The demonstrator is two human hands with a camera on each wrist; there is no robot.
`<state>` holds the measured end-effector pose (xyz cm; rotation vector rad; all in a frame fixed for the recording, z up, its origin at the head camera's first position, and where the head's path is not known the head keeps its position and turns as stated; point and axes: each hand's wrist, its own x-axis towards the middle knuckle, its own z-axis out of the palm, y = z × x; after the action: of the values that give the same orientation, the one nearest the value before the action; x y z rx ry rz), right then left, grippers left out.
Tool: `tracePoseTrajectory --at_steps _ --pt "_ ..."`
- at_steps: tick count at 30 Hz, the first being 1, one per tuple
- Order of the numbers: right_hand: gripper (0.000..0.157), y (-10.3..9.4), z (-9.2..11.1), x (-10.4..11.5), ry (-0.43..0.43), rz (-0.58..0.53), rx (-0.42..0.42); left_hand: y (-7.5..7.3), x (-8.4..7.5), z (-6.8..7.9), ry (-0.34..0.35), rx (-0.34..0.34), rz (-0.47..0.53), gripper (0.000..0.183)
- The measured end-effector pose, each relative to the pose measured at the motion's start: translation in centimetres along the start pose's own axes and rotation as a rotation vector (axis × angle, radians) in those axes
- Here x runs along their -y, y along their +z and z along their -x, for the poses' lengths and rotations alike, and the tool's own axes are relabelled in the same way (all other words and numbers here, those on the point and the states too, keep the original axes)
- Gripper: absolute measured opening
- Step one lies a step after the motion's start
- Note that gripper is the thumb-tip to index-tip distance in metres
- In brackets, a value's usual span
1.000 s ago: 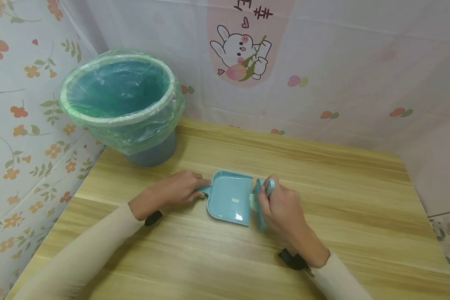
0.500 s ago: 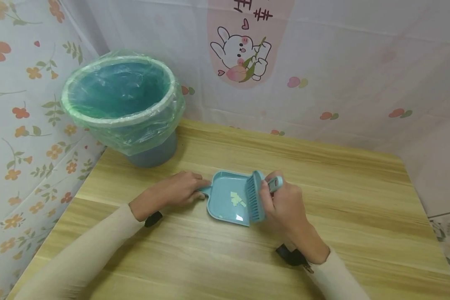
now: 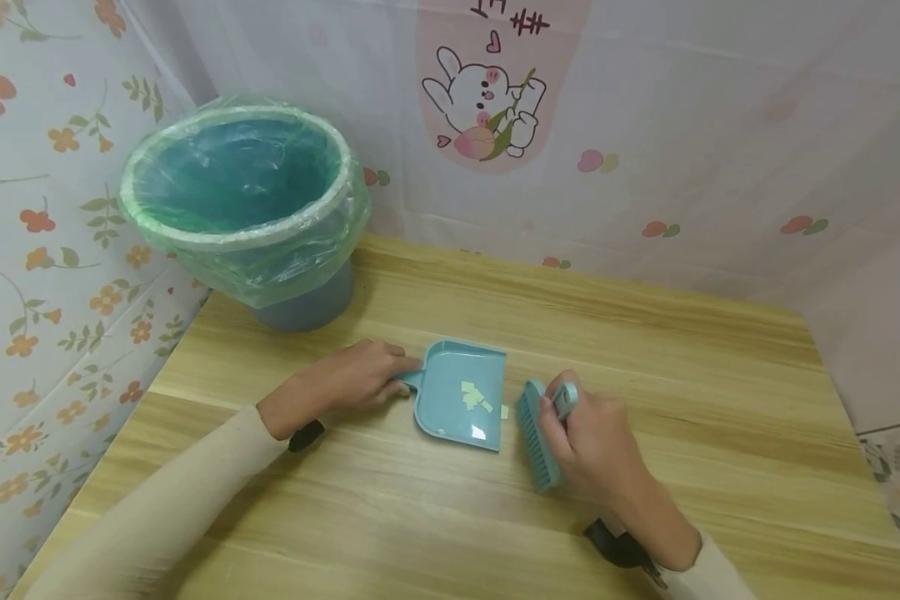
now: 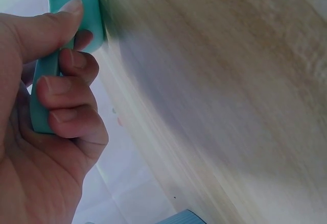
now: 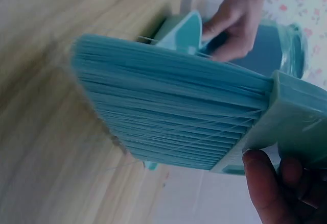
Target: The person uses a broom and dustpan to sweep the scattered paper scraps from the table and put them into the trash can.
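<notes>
My left hand (image 3: pixel 363 375) grips the short handle of a light blue dustpan (image 3: pixel 450 421); in the left wrist view its fingers curl round the handle (image 4: pixel 43 94). Several pale yellow-green paper scraps (image 3: pixel 472 397) lie in the middle of the pan. One more scrap (image 3: pixel 505 412) sits just off the pan's open right edge. To the right of that, my right hand (image 3: pixel 588 429) holds a matching blue hand brush (image 3: pixel 537 437), its bristles towards the pan. The right wrist view shows the long bristles (image 5: pixel 179 101) close up, with fingers at the brush's head (image 5: pixel 301 117).
A blue bin (image 3: pixel 307 304) lined with a green plastic bag (image 3: pixel 270 275) stands at the table's back left. Wood-grain table top (image 3: pixel 690 375) extends to the right and in front. A printed curtain (image 3: pixel 690 125) hangs along the back, with floral cloth (image 3: pixel 60 250) at left.
My right hand swept the brush left over the pan's edge, and scraps gathered inside. It has since drawn back right and nearer me, uncovering one scrap. The left hand and dustpan stay put.
</notes>
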<state>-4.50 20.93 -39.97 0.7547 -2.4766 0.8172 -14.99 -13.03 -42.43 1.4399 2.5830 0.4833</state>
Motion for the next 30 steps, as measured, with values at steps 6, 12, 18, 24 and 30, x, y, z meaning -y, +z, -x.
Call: tracePoseTrajectory --at_steps 6,12,18,24,30 --pt "0.005 0.6 0.0 0.4 -0.041 -0.043 0.000 -0.2 0.0 0.0 -0.006 0.006 -0.003 0.026" --pt "0.007 1.0 -0.1 0.1 -0.012 -0.011 0.015 -0.1 0.0 0.1 -0.008 0.014 -0.006 0.026" --pt "0.007 1.0 0.1 0.0 0.028 0.015 0.013 0.1 0.1 0.2 0.004 0.015 -0.004 0.027" --pt "0.006 0.9 0.1 0.2 0.004 0.038 -0.007 0.0 0.0 0.2 -0.009 0.019 0.005 0.033" --pt "0.008 1.9 -0.7 0.4 -0.024 0.025 -0.024 -0.2 0.0 0.2 -0.016 0.028 0.003 0.031"
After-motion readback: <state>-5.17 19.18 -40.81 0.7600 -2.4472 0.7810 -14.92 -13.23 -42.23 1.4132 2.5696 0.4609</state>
